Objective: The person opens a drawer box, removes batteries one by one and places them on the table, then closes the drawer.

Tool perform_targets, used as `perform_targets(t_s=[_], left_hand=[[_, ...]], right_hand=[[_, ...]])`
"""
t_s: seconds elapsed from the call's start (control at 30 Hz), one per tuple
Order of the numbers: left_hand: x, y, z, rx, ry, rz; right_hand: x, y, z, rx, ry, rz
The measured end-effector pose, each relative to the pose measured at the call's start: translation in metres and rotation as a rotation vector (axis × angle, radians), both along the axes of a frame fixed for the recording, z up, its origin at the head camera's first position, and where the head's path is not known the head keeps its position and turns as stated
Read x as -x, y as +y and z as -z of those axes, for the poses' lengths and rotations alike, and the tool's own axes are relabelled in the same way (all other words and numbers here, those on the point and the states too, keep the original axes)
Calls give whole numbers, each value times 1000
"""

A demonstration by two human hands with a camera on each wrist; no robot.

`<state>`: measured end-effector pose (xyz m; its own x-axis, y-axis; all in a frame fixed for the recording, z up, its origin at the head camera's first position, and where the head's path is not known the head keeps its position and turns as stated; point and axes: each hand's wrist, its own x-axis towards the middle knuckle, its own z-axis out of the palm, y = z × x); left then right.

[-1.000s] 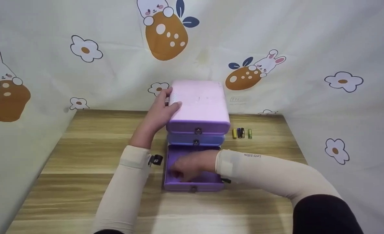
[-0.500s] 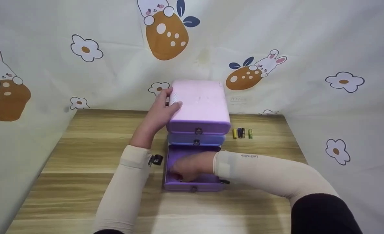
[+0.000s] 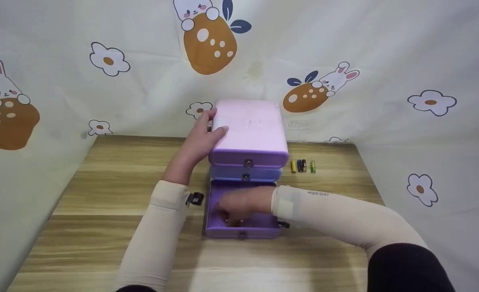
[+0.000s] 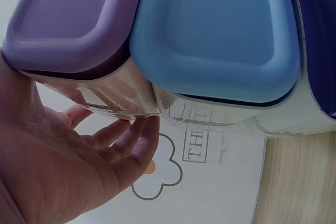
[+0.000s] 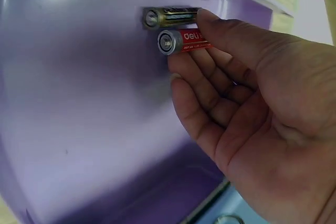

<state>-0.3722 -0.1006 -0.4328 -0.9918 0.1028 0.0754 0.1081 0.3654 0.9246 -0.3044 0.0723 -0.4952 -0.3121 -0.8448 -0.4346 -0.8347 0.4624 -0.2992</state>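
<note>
My left hand (image 3: 203,136) grips the upper left edge of a small pink drawer cabinet (image 3: 251,121), thumb on top and fingers along its side. In the left wrist view, the fingers of the left hand (image 4: 100,156) bend against the cabinet's side. The bottom purple drawer (image 3: 242,233) is pulled out, with my right hand (image 3: 239,205) reaching into it. Seen from the right wrist, the right hand (image 5: 252,98) pinches a red battery (image 5: 184,41) between thumb and fingers. A gold battery (image 5: 170,17) lies close alongside, by the drawer's front wall, the thumb tip overlapping its end.
Right of the cabinet, several batteries (image 3: 293,166) stand or lie on the wooden table (image 3: 121,194). Above the pulled-out drawer are a closed blue drawer (image 3: 227,173) and a closed purple one (image 3: 227,158). A patterned cloth (image 3: 142,93) hangs behind.
My right hand has shifted slightly within the bottom drawer, its fingers moving a little to the right. The left hand keeps its place on the cabinet.
</note>
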Motion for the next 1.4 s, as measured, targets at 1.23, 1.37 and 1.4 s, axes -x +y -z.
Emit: perform_targets(t_s=[1.23, 1.37, 1.4], left_hand=[[0, -2, 1, -11, 13, 7], [1, -1, 2, -7, 8, 7], [1, -1, 2, -7, 7, 6]], right_hand=[[2, 129, -59, 456, -35, 216], [4, 143, -61, 452, -16, 244], [5, 147, -61, 448, -14, 257]])
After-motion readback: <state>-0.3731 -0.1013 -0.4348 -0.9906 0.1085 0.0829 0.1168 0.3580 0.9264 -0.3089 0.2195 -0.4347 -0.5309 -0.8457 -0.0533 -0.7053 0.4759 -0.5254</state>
